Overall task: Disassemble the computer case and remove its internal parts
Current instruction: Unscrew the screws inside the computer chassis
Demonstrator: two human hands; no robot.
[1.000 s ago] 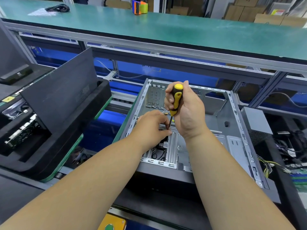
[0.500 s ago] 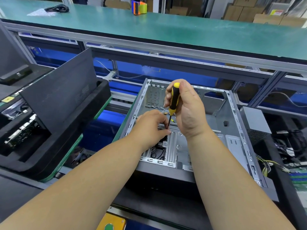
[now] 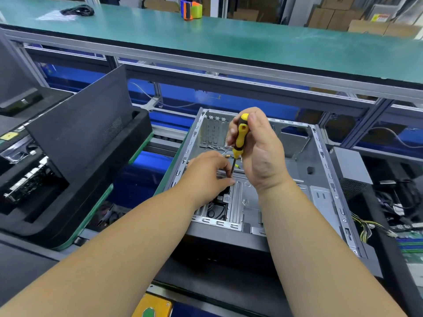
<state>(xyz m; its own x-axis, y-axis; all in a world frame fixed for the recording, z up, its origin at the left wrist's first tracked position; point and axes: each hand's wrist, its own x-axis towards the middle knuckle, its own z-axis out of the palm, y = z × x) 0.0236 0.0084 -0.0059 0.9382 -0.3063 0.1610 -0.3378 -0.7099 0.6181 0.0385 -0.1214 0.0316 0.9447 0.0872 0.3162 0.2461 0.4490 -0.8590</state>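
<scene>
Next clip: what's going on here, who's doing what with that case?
A person is working inside an open, mostly stripped computer case lying on its side. The right hand grips a yellow-and-black screwdriver upright, its shaft pointing down into the case floor. The left hand is curled at the shaft's tip, apparently steadying it or something under it; the tip itself is hidden. A removed black panel leans to the left.

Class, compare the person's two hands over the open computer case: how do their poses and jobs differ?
The right hand is raised, gripping the yellow-and-black screwdriver upright; the left hand sits lower, fingers curled by the screwdriver's tip, what they grip hidden. Both work inside the computer case.
</scene>
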